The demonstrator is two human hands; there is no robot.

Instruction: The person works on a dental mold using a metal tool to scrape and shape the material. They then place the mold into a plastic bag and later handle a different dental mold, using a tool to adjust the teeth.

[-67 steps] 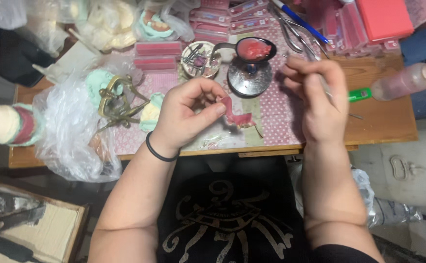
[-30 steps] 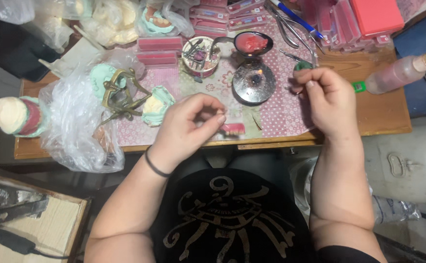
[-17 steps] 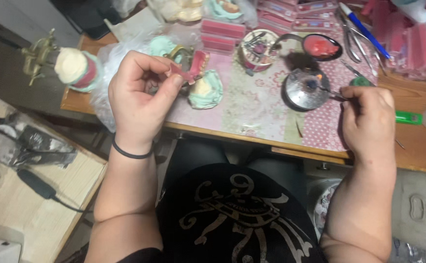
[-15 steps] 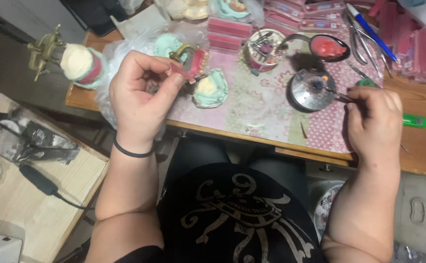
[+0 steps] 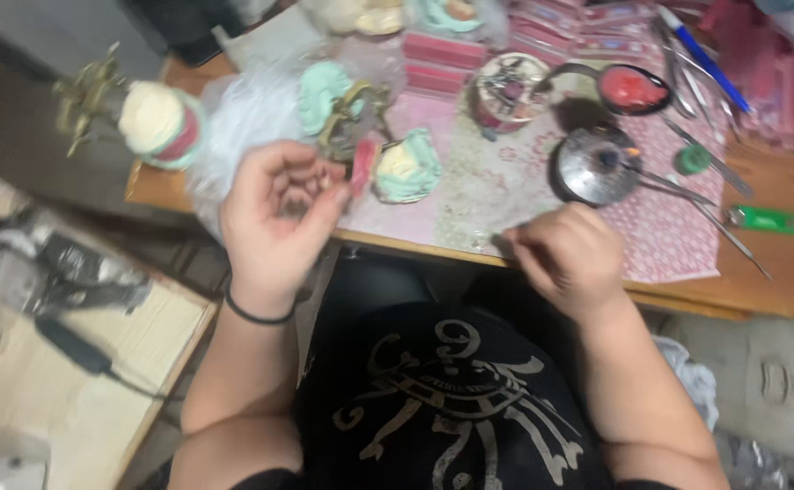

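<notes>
Cluttered workbench (image 5: 783,272) — red paste in dish (image 5: 631,89), tools in tin (image 5: 506,89)

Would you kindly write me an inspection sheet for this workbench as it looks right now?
Surface: wooden bench with a pink patterned mat.
Job's things: small pink wax piece; round metal dish.
Clutter: metal hand tools, green lighter, red pot, mint plaster cast, plastic bag.
Grippers: left hand pinches the wax piece; right hand closed, its contents unclear.
Cables: black cable on the side table.
Surroundings: nothing seen.
</notes>
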